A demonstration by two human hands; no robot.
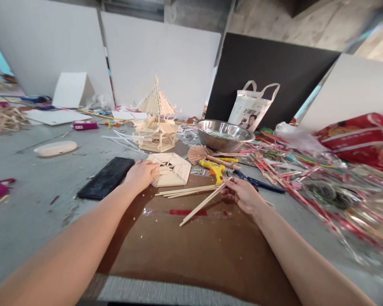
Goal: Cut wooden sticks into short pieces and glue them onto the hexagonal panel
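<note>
My left hand [141, 174] rests closed on the left edge of a flat hexagonal piece made of wooden sticks [172, 169], fingers gripping it. My right hand [241, 194] pinches a long wooden chopstick [201, 205] that slants down to the left over a brown cardboard sheet [191, 246]. A few loose chopsticks [185, 191] lie between my hands. A pagoda model of sticks [156, 121] stands behind the hexagon.
A black tablet [106, 177] lies left of my left hand. A yellow glue gun [214, 168], a small stick fan [199, 153], blue scissors [258, 182], a steel bowl [225, 134], a white bag [252, 106] and a heap of chopstick wrappers [306, 178] lie to the right.
</note>
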